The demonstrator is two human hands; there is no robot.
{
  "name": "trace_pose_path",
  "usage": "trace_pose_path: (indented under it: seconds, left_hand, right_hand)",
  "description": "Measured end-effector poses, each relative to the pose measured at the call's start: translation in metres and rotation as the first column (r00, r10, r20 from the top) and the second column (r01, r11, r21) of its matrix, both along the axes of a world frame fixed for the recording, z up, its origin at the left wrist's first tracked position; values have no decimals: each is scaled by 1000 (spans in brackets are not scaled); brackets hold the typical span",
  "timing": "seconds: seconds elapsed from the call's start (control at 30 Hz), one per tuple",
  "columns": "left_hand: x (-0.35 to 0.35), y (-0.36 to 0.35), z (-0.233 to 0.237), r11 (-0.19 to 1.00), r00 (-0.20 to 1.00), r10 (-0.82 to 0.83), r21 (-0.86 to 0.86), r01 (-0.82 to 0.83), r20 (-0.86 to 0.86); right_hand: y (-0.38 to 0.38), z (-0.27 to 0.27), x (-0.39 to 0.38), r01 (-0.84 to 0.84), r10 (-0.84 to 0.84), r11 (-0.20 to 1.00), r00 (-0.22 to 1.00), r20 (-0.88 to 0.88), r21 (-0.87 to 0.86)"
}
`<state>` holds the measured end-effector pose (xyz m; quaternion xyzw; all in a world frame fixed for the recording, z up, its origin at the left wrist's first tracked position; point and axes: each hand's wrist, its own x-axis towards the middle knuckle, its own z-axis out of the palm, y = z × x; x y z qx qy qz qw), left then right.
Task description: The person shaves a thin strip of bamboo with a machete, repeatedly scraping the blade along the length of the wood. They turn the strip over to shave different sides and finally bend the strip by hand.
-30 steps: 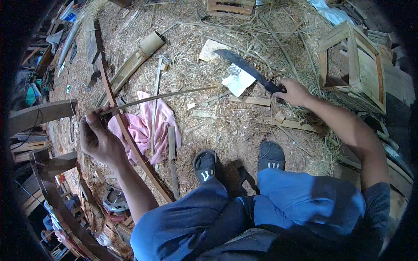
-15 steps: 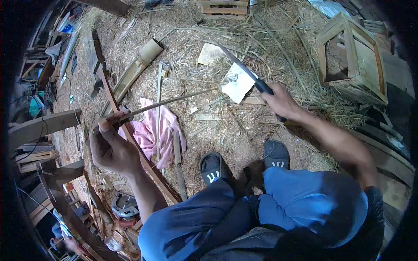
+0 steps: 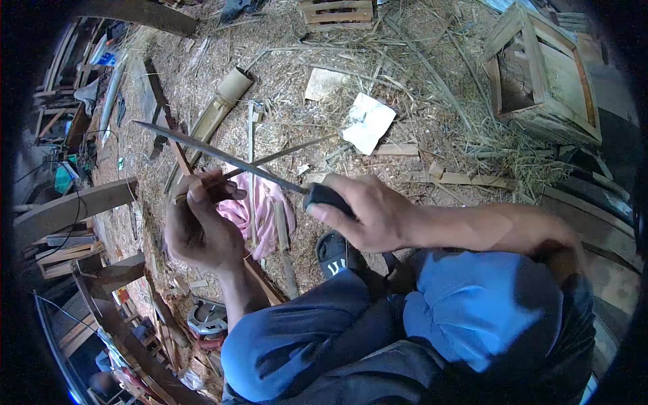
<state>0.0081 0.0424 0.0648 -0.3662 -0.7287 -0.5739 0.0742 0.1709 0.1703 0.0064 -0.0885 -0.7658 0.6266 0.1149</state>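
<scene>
My left hand (image 3: 202, 233) is raised, fingers (image 3: 197, 202) pinched shut — my right hand (image 3: 368, 216) fisted tight beside it, forearm across my lap.

floor (image 3: 378, 196) littered: shavings, pink cloth (image 3: 266, 209), paper (image 3: 368, 121), crate (image 3: 543, 74)

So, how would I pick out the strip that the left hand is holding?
Find the pink cloth on the littered floor. Above it the left hand pinches a thin pale strip slanting up to the right. Unlike the slats lying around, it is held off the floor.
</scene>
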Motion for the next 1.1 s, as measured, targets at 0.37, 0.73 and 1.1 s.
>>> trace_pose_path:
  seconds: [0.37,0.73,1.1]
  left_hand:
    - [9,5,-13,995,999,16,101,-11,-50]
    - [9,5,-9,996,998,-35,79,39,-44]
    - [8,2,-8,993,994,-92,67,96,-61]
  right_hand:
    - [-6,-25,16,112,-97,993,959,265,-43]
    - [1,-47,23,123,-123,992,948,294,19]
    - [3,-83,35,140,-155,988,898,411,67]
